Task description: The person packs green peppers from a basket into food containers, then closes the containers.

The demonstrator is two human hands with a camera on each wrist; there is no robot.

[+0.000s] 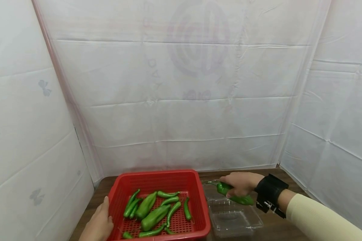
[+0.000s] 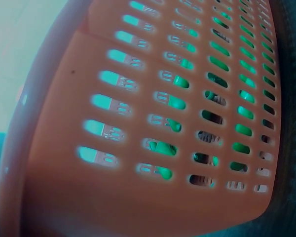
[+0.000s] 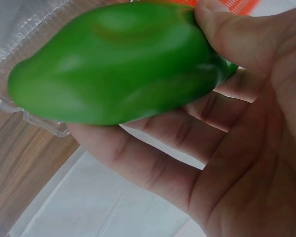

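While your right hand (image 1: 239,188) is curling its fingers and thumb round a large, glossy green pepper (image 1: 233,194), you are holding that pepper in the air above the clear plastic clamshell container (image 1: 233,217), which is sitting open on the brown wooden table (image 1: 277,227) just to the right of the basket. Seen from your right wrist, the pepper (image 3: 118,64) is lying across your fingers (image 3: 153,153) with your thumb pressing on its upper side, its rounded end pointing towards the transparent container's edge (image 3: 19,34). Your wrist is wearing a black strap (image 1: 269,195), and a cream ribbed sleeve (image 1: 319,221) is covering the forearm behind it. Your left hand (image 1: 98,224) is resting against the left outer wall of the red slotted plastic basket (image 1: 157,179), fingers lying fairly straight along the rim rather than curled round it; from your left wrist only the basket's perforated wall (image 2: 89,187) is showing, with green visible through the slots. Inside the basket, a heap of green peppers (image 1: 155,211), some fat and some long and slender, is lying on the mesh floor. White sheeting (image 1: 181,100) is hanging behind and to both sides of the table.
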